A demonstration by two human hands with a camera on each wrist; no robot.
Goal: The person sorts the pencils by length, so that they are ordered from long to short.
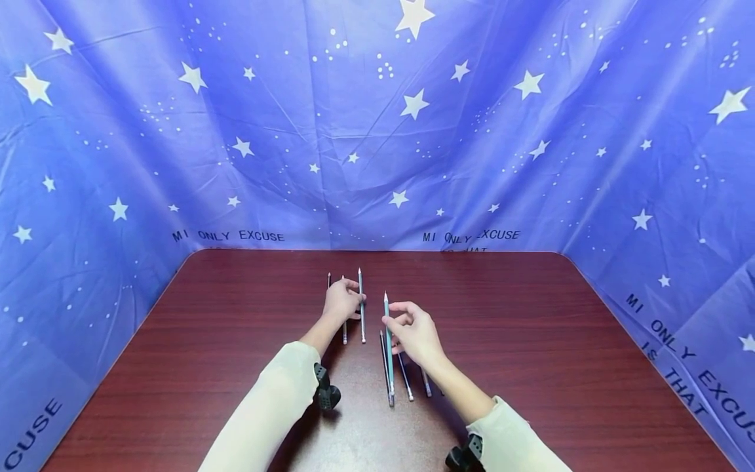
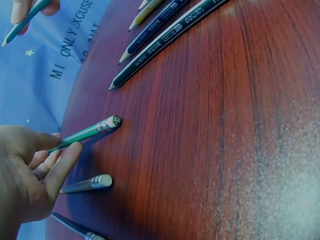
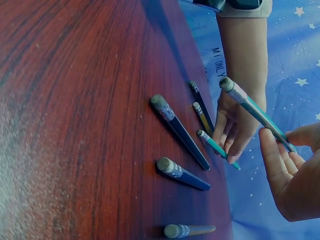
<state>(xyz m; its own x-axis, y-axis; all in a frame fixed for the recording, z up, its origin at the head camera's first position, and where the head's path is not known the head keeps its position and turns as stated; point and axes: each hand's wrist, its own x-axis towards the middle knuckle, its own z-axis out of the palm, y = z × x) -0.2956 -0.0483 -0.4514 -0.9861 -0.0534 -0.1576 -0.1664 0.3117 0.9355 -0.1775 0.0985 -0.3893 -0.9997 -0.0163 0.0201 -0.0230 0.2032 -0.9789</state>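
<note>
My left hand (image 1: 344, 300) pinches a green pencil (image 1: 362, 321) between thumb and fingers. Its eraser end (image 2: 114, 121) is low over the table; I cannot tell whether it touches. Two more pencils lie beside and partly under that hand, a yellow one (image 3: 201, 115) and a dark one (image 3: 196, 92). To the right and nearer, my right hand (image 1: 417, 333) pinches a teal pencil (image 3: 257, 112) held up off the table, tip pointing away. Below it lie a black pencil (image 2: 165, 45), a dark blue pencil (image 2: 155, 26) and a yellow pencil (image 2: 145, 14), partly hidden by the hand.
The dark red wood table (image 1: 236, 393) runs back to a blue star-printed curtain (image 1: 354, 131), which hangs behind and on both sides. Black wrist cameras (image 1: 327, 388) sit on the white sleeves (image 1: 265, 400).
</note>
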